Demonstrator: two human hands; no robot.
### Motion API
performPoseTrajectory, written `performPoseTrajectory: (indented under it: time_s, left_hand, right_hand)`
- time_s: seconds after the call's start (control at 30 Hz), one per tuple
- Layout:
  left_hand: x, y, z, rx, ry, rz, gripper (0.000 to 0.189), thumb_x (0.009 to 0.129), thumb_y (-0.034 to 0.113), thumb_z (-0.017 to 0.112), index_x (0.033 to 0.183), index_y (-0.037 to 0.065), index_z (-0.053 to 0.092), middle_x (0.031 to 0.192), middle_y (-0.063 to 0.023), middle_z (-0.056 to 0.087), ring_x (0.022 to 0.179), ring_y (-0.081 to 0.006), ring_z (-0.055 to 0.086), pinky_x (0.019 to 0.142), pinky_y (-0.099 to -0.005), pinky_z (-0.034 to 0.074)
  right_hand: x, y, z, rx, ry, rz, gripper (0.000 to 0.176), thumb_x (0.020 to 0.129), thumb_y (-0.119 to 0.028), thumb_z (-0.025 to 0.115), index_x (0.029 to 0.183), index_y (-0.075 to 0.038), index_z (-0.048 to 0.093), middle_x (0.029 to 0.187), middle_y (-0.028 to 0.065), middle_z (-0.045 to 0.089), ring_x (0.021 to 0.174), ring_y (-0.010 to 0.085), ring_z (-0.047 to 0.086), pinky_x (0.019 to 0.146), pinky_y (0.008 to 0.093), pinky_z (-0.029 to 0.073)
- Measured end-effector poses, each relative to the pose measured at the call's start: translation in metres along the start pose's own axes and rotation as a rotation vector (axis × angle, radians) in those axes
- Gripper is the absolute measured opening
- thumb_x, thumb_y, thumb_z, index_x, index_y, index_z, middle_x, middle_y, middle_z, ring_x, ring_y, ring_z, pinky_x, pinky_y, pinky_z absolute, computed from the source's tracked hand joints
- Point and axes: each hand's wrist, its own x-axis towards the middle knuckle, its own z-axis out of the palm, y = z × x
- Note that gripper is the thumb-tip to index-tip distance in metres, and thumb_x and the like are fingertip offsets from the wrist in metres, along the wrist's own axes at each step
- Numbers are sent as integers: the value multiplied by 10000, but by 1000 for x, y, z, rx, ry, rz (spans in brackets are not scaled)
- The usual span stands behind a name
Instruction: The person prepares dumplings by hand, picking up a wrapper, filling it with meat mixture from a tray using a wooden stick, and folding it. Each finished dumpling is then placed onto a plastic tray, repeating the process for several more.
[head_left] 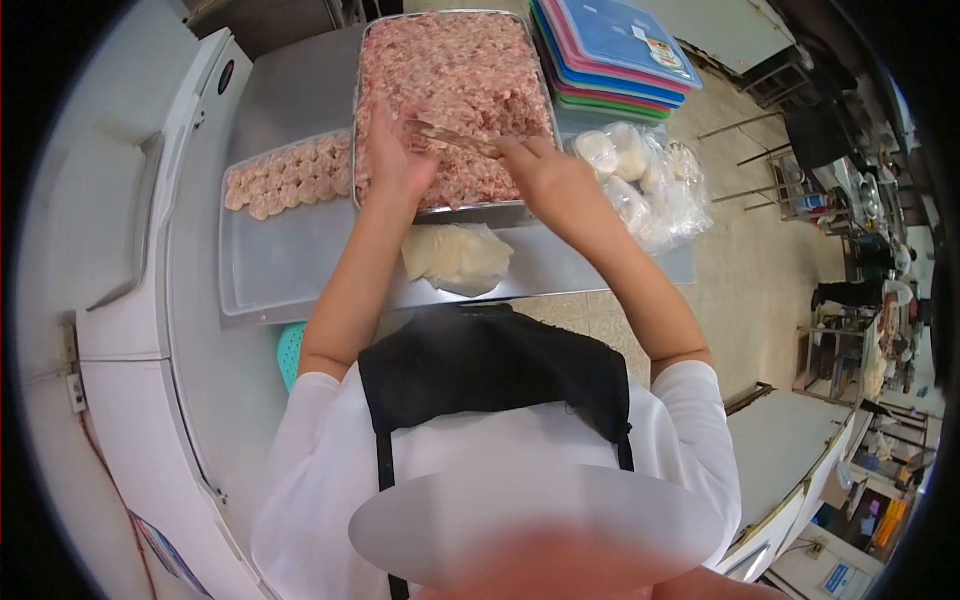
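My right hand [548, 178] grips the handle of a flat, narrow spatula [452, 136], its blade pointing left toward my other hand. My left hand [397, 160] is cupped over the left side of the meat tray, with the blade tip right at its fingers; what it holds is too small to make out. Under both hands lies minced meat [450, 70], filling a deep metal tray [480, 213], with a hollow scooped at its right. A stack of pale dough wrappers [457, 257] in plastic rests before the tray, close to my body.
Rows of filled dumplings [290, 178] sit on a translucent tray [275, 260] at left. Coloured plastic lids [625, 45] are stacked at the back right, beside bagged white dough pieces [640, 175]. A white fridge [130, 300] borders the left side. Another person [870, 292] stands far right.
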Motion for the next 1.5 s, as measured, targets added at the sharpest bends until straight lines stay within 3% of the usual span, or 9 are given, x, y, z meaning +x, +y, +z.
performPoseTrajectory:
  time_s: [0.27,0.5,0.77,0.93,1.07,1.17,1.33,1.37,1.5]
  left_hand:
    - [-26,3,0,154,-228,173,566,887,304,631,1334,36,412,1300,-164,489,1288,-324,409,1042,-511,371]
    - [-46,12,26,1456,-430,761,514,763,68,711,1244,81,531,1163,-87,616,1033,-186,600,953,-326,451]
    - [-47,6,22,1841,-449,251,380,746,152,759,1057,-15,620,1026,-95,676,1005,-190,615,900,-295,460]
    - [-25,-13,-16,1668,-85,215,459,709,321,768,1026,11,648,925,-145,678,904,-249,638,827,-344,480]
    - [-2,-26,-56,1705,291,372,581,708,402,763,1129,32,610,1014,-177,669,959,-309,639,847,-383,478]
    - [-16,-11,-22,1675,19,-13,611,748,334,761,1235,41,539,1186,-136,603,1113,-261,565,936,-341,438]
    - [-50,-15,-7,1503,1,517,630,724,254,787,1268,62,534,1265,-108,564,1175,-235,522,967,-327,413]
    - [-54,-11,-1,1477,-53,582,626,717,239,793,1263,66,542,1270,-104,558,1183,-232,515,972,-326,407]
    - [-58,-6,10,1566,-236,540,533,712,238,797,1184,92,597,1187,-103,608,1121,-231,559,950,-320,425]
  right_hand:
    - [7,60,-5,606,-11,-21,317,965,-269,524,1173,-45,607,711,65,588,646,181,572,569,304,440]
    - [2,71,-25,1016,-465,142,388,983,-310,516,1238,-27,587,646,-25,477,581,48,435,516,202,351]
    - [10,113,49,969,-557,-113,368,956,-284,568,1247,-61,592,714,3,571,639,108,542,558,274,460]
    - [23,125,43,269,7,-291,303,901,-243,612,1185,-136,627,877,96,653,750,291,645,628,384,515]
    - [13,93,44,243,93,-368,282,881,-221,586,1150,-137,606,901,141,637,791,347,637,625,441,511]
    - [29,125,85,141,-92,-223,287,886,-239,547,1150,-149,615,916,165,646,826,354,642,671,460,507]
    - [29,143,29,212,-218,-66,313,926,-292,512,1134,-88,625,923,185,665,870,353,645,749,462,496]
    - [28,136,10,376,-238,54,335,937,-289,542,1097,-21,663,1156,186,628,1024,340,618,867,355,488]
    - [15,120,14,817,-250,-205,318,939,-298,546,1138,-69,641,997,175,669,879,349,641,783,392,499]
